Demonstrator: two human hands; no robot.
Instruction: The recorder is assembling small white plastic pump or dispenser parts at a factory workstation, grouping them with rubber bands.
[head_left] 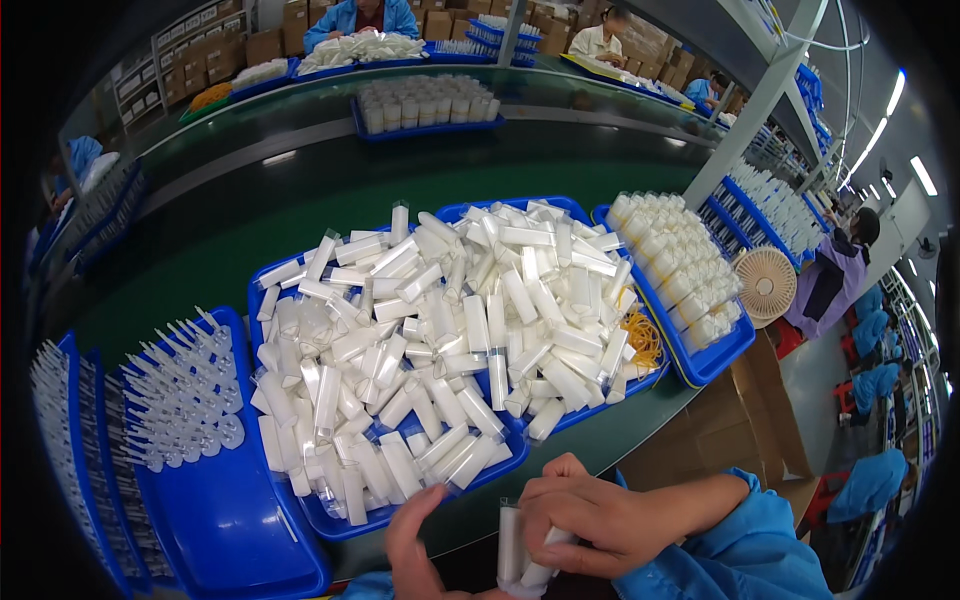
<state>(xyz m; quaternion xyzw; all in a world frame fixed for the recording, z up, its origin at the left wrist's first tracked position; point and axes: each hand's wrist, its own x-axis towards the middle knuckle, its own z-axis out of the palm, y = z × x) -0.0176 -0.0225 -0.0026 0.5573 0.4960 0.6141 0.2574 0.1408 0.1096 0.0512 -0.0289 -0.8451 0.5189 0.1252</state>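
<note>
At the lower edge, my right hand (585,515) is closed round a few white tubes (509,545) in clear sleeves, which stand nearly upright. To their left is my left hand (412,555), one digit stretched up and apart; its other fingers run along the lower edge to the foot of these tubes, partly cut off. Just beyond both hands, loose white sleeved pieces (400,465) heap up over two blue trays (515,455). Yellow rubber bands (643,340) lie at the right end of the heap.
On the left a blue tray (225,530) carries thin-stemmed clear plastic pieces (190,400), beside more stacked trays. At right stand a tray of bundled pieces (675,265), a round fan (767,284) and a cardboard box (735,430). Beyond the green belt (330,190), other people work.
</note>
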